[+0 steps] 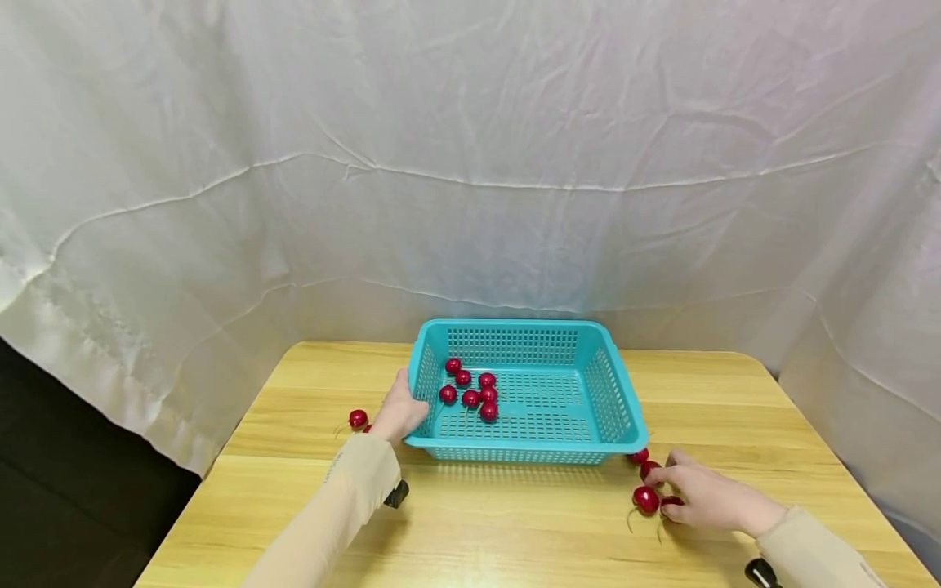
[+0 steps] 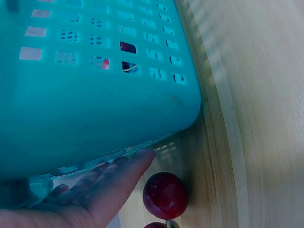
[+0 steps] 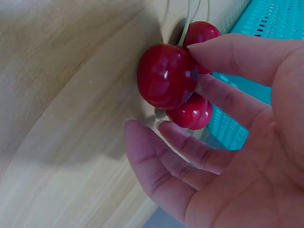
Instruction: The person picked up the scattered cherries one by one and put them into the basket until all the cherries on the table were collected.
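Observation:
A turquoise basket [image 1: 515, 446] with perforated walls stands on the table, several red cherries [image 1: 470, 398] with thin stems lying in its left part. My left hand [image 1: 397, 412] grips the basket's left side, thumb over the rim; in the left wrist view its fingers [image 2: 118, 185] lie along the outer wall. At the basket's front right corner my right hand [image 1: 709, 494] reaches over loose cherries. Seen from the right wrist, a large cherry [image 3: 166, 78] sits between its spread thumb and fingers, the thumb tip right at it. Other cherries [image 3: 190, 114] lie just behind.
Loose cherries [image 1: 358, 419] rest left of the basket, one [image 2: 165, 195] close to the left hand. The light wooden table [image 1: 500, 531] has rounded back corners. A pale curtain [image 1: 500, 204] hangs behind and along both sides.

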`<move>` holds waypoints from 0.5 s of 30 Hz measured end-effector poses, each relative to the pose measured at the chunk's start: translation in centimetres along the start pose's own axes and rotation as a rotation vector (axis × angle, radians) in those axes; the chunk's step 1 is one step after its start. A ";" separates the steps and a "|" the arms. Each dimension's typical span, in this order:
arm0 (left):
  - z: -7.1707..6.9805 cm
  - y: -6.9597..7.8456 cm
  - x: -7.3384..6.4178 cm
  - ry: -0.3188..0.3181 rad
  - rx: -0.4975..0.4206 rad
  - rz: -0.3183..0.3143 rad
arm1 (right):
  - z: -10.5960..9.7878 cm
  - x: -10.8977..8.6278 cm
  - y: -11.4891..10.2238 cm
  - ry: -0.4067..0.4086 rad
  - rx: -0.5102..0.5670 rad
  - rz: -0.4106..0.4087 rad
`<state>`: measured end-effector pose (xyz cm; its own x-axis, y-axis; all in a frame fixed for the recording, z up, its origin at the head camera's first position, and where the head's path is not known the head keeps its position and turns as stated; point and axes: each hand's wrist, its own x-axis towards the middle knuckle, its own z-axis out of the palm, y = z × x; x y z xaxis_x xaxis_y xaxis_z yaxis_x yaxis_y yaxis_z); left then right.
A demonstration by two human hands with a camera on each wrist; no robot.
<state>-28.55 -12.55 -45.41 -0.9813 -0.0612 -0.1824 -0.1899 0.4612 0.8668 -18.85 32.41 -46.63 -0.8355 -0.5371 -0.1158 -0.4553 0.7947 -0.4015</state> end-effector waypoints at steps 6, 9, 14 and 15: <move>0.0 0.0 0.0 -0.006 -0.010 -0.004 | 0.1 -0.1 -0.1 -0.020 -0.015 0.038; 0.0 0.1 0.1 -0.005 -0.005 -0.009 | 0.3 -0.2 -0.2 -0.013 -0.048 0.047; 0.1 0.1 0.1 -0.007 -0.002 -0.011 | 0.8 -0.4 0.0 -0.001 -0.079 0.040; 0.0 0.1 0.1 -0.007 -0.002 -0.010 | 0.9 -0.4 0.0 -0.002 -0.077 0.042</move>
<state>-28.71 -12.47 -45.36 -0.9790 -0.0593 -0.1948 -0.2001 0.4589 0.8657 -18.25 32.38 -47.38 -0.8537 -0.5036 -0.1330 -0.4423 0.8358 -0.3253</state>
